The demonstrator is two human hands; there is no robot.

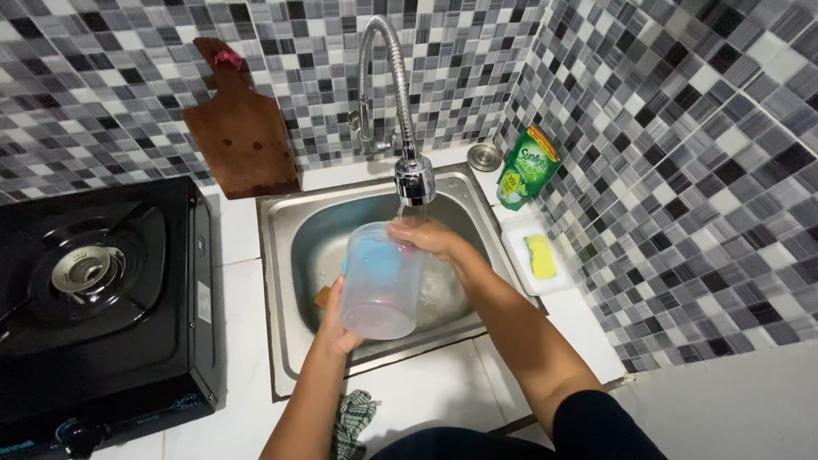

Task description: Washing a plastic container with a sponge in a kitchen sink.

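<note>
A black gas stove [94,290] sits far left on the white worktop [426,392]. A brown wooden cutting board [243,128] leans on the tiled wall. In the steel sink [281,281], the left hand [334,328] has its grip closed around the bottom of a clear plastic tub [382,281]. The tub stands tall, its open top up near the silver tap [415,179]. The right hand [426,238] grips the rim. A yellow sponge [540,257] lies to the right.

A home kitchen is showing here: a steel sink [290,247] and bendy tap [394,94] are sitting beside a gas stove [102,298], with a chopping board [243,128] leaning on mosaic tiles [682,128].
</note>
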